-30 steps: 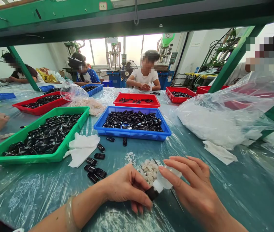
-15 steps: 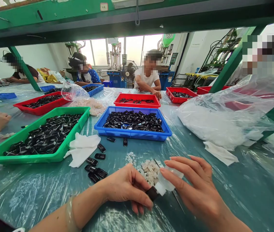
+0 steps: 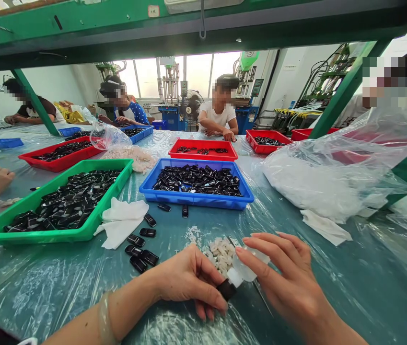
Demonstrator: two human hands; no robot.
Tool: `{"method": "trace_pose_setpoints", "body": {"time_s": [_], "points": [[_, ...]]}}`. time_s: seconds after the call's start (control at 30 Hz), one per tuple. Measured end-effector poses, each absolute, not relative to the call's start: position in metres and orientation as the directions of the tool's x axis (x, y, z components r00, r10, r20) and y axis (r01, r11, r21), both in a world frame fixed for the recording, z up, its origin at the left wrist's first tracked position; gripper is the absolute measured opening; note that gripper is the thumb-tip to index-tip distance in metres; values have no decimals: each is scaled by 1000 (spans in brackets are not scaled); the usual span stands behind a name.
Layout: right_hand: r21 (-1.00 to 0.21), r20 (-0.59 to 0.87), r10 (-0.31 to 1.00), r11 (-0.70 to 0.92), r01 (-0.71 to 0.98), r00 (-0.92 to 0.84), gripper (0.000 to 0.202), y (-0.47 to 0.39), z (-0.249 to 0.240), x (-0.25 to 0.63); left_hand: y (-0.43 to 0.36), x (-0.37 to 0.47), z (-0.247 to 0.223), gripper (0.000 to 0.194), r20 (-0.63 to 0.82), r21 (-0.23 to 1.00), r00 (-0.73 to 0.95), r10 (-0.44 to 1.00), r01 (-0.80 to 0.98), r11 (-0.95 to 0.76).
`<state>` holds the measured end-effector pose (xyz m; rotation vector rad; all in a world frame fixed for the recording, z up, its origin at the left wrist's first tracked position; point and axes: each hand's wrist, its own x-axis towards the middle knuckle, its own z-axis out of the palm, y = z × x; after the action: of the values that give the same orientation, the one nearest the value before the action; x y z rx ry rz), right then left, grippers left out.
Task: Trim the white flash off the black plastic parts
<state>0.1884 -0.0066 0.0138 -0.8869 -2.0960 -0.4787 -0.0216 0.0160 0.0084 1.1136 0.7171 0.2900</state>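
My left hand is closed, pinching a small black plastic part between thumb and fingers. Against the part's upper end sits a small white piece. My right hand curves over a translucent white piece, its fingertips on it; the thumb is hidden. Below this hand a thin metal tool slants across, partly covered. Just behind my hands lies a heap of small off-white pieces, with white crumbs beside it. Several loose black parts lie left of my left hand.
A blue tray and a green tray hold many black parts. White cloths lie between them. Right stands a clear bag of white material. A green beam crosses overhead. Co-workers sit around the table.
My hands keep nearly the same pose, with the white piece still against the black part. The view shifts slightly. Across the table, a co-worker's hands have moved a little.
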Motion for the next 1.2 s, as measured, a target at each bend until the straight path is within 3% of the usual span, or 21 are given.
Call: {"method": "trace_pose_setpoints", "body": {"time_s": [1.2], "points": [[43, 776, 436, 684, 728, -455, 32, -7, 19, 191, 15, -22, 8, 13, -348, 887, 750, 563, 68, 457]]}}
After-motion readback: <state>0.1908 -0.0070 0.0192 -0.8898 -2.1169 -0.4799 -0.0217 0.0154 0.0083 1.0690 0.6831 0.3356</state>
